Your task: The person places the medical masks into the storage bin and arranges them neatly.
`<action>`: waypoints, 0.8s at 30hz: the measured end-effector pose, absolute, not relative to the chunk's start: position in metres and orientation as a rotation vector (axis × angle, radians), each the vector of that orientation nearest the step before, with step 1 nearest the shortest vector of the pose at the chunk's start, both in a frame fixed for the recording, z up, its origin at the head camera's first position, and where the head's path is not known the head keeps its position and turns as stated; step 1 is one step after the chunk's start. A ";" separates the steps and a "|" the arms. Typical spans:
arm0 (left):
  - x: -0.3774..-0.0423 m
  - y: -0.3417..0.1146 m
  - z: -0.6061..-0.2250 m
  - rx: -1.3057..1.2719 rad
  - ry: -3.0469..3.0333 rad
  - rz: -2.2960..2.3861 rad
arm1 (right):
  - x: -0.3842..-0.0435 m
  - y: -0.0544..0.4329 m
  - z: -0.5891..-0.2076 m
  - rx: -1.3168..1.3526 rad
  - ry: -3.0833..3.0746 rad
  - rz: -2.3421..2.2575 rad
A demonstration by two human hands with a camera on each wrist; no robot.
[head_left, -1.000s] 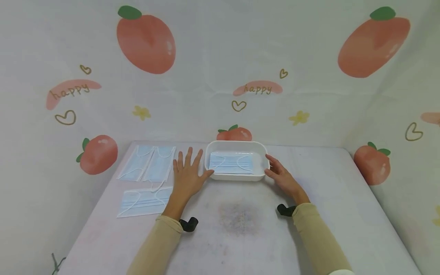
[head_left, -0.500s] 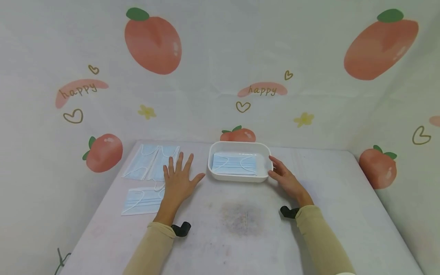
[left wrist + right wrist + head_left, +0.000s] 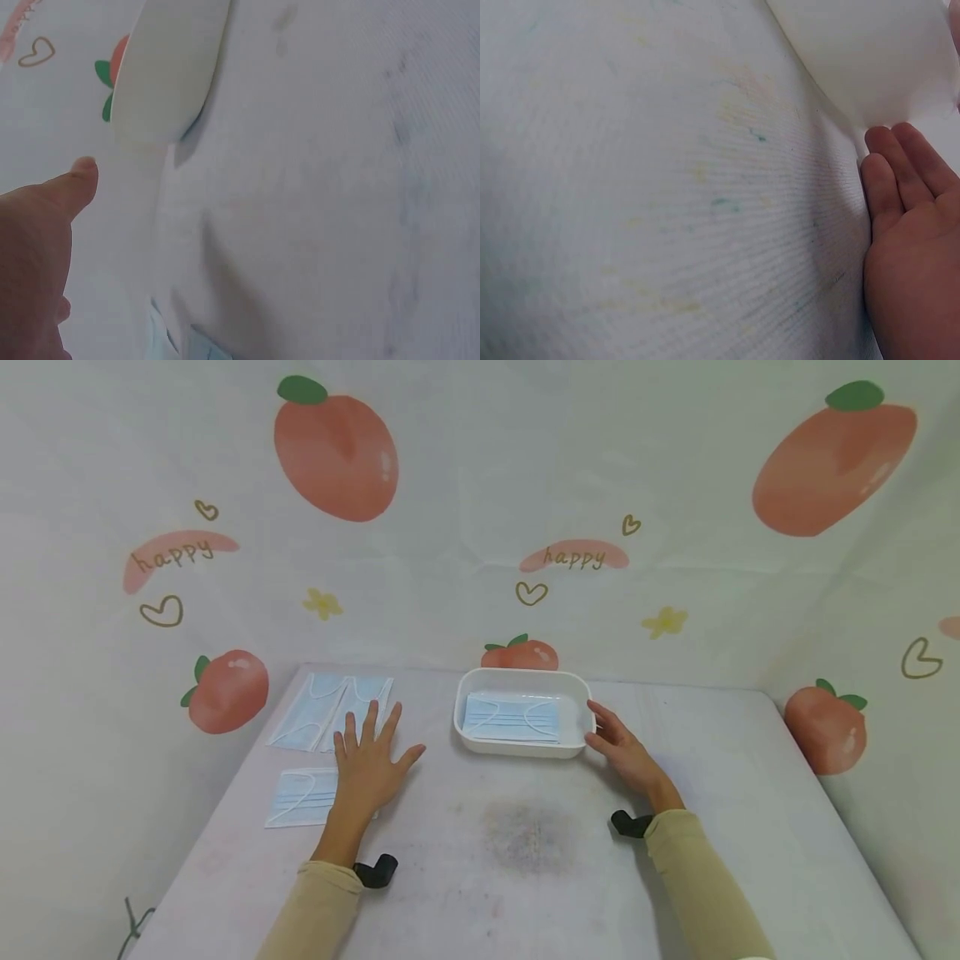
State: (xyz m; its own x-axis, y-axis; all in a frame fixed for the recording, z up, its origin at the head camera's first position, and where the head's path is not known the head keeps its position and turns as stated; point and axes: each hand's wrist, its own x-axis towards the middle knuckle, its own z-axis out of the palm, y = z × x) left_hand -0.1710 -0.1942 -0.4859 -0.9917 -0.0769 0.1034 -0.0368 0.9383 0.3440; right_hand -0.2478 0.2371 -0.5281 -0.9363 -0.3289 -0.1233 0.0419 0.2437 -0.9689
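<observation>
A white plastic tray (image 3: 573, 714) sits at the back middle of the table with a pleated blue face mask (image 3: 510, 717) lying flat in it. My right hand (image 3: 628, 758) rests at the tray's right end; the right wrist view shows its fairly straight fingers (image 3: 907, 169) touching the outer wall. With fingers spread, my left hand (image 3: 367, 777) holds nothing and overlaps the masks on the left. Two masks lie side by side, a left one (image 3: 307, 714) and a right one (image 3: 363, 693). A third mask (image 3: 302, 800), turned crosswise, is nearer the front, its right part hidden by the hand.
The table (image 3: 675, 877) has a white cloth with a dark smudge (image 3: 528, 835) in the middle. Behind it hangs a white curtain (image 3: 450, 485) printed with peaches. Each wrist wears a small black camera mount, the left one (image 3: 378, 870) lower in view.
My left hand has moved away from the tray's left end, leftward and toward me, over the masks. The right hand stays at the tray. The head view has shifted slightly.
</observation>
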 end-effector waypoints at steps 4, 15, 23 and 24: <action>-0.165 -0.209 -0.489 0.119 -2.969 -0.583 | -0.248 0.235 -0.526 -0.262 2.219 -1.747; -0.147 -0.245 -0.492 0.264 -2.953 -0.664 | -0.246 0.234 -0.527 -0.252 2.226 -1.727; -0.141 -0.258 -0.495 0.333 -2.967 -0.711 | -0.245 0.236 -0.527 -0.255 2.237 -1.735; -0.141 -0.260 -0.495 0.336 -2.968 -0.720 | -0.245 0.236 -0.527 -0.253 2.236 -1.737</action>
State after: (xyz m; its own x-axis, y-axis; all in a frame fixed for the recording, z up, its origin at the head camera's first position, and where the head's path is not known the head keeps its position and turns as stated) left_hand -0.1410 -0.2597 -0.4951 -0.9737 -0.2272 0.0160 -0.1946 0.8666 0.4596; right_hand -0.2454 0.2363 -0.5274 -0.9402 -0.3168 -0.1250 0.0428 0.2543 -0.9662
